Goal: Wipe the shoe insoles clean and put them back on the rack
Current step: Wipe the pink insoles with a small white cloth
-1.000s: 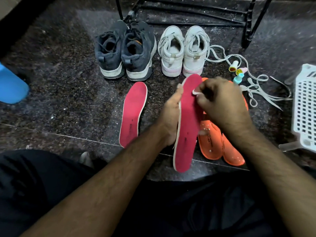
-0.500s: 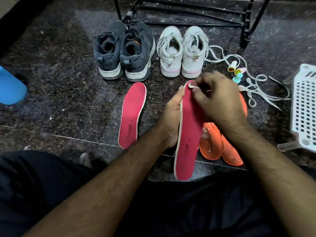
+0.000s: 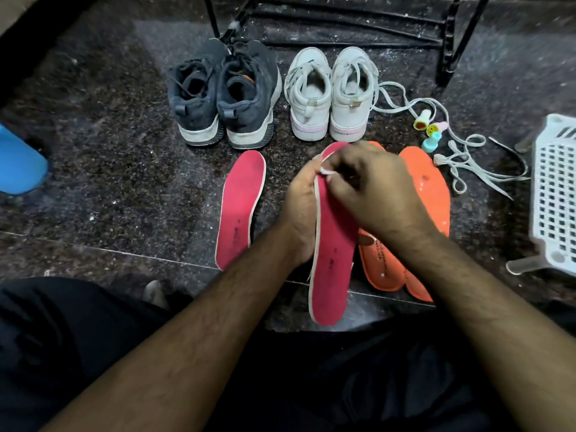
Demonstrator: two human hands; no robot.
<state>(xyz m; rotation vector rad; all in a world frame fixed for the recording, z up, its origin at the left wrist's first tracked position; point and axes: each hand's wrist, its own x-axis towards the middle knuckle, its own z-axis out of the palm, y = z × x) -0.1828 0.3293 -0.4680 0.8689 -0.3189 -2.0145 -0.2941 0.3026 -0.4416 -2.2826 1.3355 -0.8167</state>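
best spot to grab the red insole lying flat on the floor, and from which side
Pinch the red insole on the floor at its narrower heel end, coming from the person's side. It lies flat, heel nearest the knees, toe toward the dark shoes, and its left edge is open floor.

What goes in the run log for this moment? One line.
step: wiping | left hand: holds red insole | right hand: pinches white wipe
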